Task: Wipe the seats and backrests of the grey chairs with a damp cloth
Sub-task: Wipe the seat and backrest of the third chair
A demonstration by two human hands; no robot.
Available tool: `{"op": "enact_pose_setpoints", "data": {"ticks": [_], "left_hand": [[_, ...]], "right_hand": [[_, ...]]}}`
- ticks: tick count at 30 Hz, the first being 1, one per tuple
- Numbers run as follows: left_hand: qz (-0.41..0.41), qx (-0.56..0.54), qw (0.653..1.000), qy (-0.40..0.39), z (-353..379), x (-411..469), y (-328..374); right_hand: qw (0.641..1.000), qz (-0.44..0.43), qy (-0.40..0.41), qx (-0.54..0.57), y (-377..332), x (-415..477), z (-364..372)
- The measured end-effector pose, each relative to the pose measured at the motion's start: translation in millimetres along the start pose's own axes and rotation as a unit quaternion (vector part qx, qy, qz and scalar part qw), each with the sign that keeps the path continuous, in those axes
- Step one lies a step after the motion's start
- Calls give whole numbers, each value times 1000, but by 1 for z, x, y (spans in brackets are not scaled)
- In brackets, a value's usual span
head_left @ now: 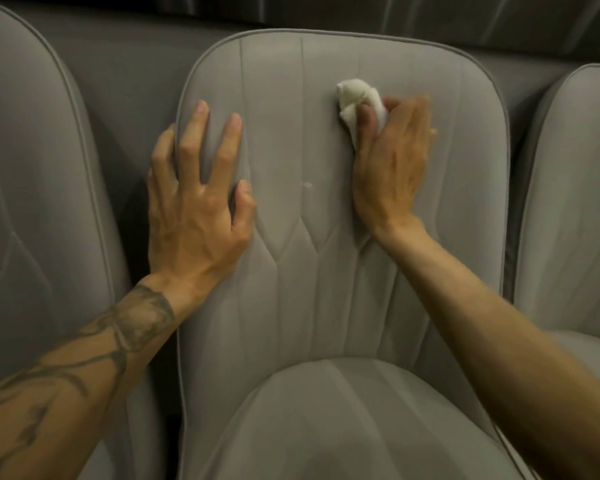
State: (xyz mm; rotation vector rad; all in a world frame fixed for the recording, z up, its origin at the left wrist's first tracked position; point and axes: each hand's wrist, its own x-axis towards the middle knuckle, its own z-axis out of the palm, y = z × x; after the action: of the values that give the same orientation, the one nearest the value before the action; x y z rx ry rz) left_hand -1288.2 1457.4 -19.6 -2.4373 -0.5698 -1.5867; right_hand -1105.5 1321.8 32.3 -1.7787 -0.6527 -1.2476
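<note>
While the left hand (pixel 194 216) is resting on the middle chair's backrest (pixel 291 140) with fingers (pixel 191 140) spread apart, the right hand (pixel 392 168), at two o'clock, is pinching a white cloth (pixel 354 95) against it.

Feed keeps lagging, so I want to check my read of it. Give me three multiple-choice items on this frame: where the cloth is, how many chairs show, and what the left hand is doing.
1. Where is the white cloth?
A. on the seat cushion
B. against the upper part of the middle backrest
C. draped over the top edge

2. How many grey chairs show, at least in part?
A. one
B. two
C. three

3. What is the left hand doing?
A. resting spread on the backrest's left edge, holding nothing
B. gripping a second cloth
C. hanging clear of the chair

Answers:
1 B: the right hand holds it pressed there.
2 C: a left chair and a right chair flank the middle one.
3 A: its fingers lie straight on the upholstery.
</note>
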Motion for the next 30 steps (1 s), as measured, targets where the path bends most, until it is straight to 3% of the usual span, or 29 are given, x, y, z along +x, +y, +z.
{"op": "enact_pose_setpoints", "data": {"ticks": [2,4,6,11,13,15,17,20,22,24,27,28,30], "left_hand": [[3,0,1000,1,0,0,0],[4,-2,1000,1,-1,1,0],[4,-5,1000,0,-2,1,0],[6,-23,1000,6,0,1,0],[12,-28,1000,7,1,2,-1],[14,-32,999,2,0,2,-3],[10,-37,999,-1,-1,2,-2],[4,-40,999,4,0,1,-1],[7,-44,999,5,1,1,-1],[10,-47,999,7,1,1,-1],[11,-51,999,0,-1,1,-1],[9,-53,999,-2,-1,0,-1],[3,-53,999,-3,-1,0,-1]], "right_hand": [[998,-50,-24,5,-12,-32,-1],[986,-155,-62,-3,-13,-54,-9],[977,-202,-59,-29,-4,-37,-9],[998,-39,32,-28,-19,-6,6],[997,-78,-11,0,-30,-42,4],[979,-187,-85,4,-28,-67,-7],[967,-238,-94,-12,-18,-46,-7],[990,-133,-1,-38,-18,9,4],[999,-50,13,-16,-31,8,9],[997,-82,-9,6,-46,-23,7],[968,-236,-91,-6,-40,-36,-7],[968,-239,-80,-21,-32,-21,-6],[988,-154,-25,-21,-25,19,0]]}}
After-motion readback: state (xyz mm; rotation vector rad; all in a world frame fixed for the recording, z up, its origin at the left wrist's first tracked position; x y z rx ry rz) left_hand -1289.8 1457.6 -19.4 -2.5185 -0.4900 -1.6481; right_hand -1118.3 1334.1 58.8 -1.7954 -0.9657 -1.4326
